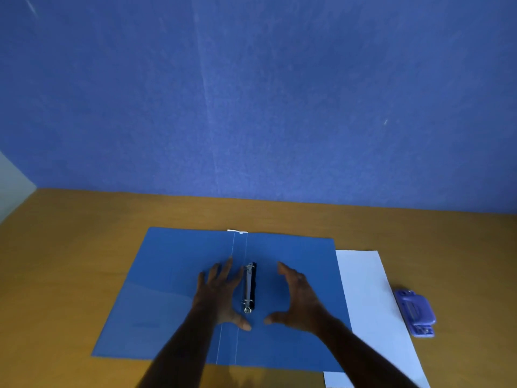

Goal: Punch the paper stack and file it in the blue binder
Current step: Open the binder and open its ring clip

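My left hand (221, 292) rests spread on the open flat blue card binder (167, 289); my right hand (296, 298) hovers spread beside its metal ring clip (249, 287); white paper stack (369, 303) and purple plastic hole punch (415, 312) lie right.

Both bare forearms reach in from the near edge, converging toward the middle. The left hand (221, 292) lies palm down, fingers (228, 268) straight and spread, thumb pointing right. The right hand (298, 298) is raised on edge, its fingers loosely arched, thumb stretched left, holding nothing.
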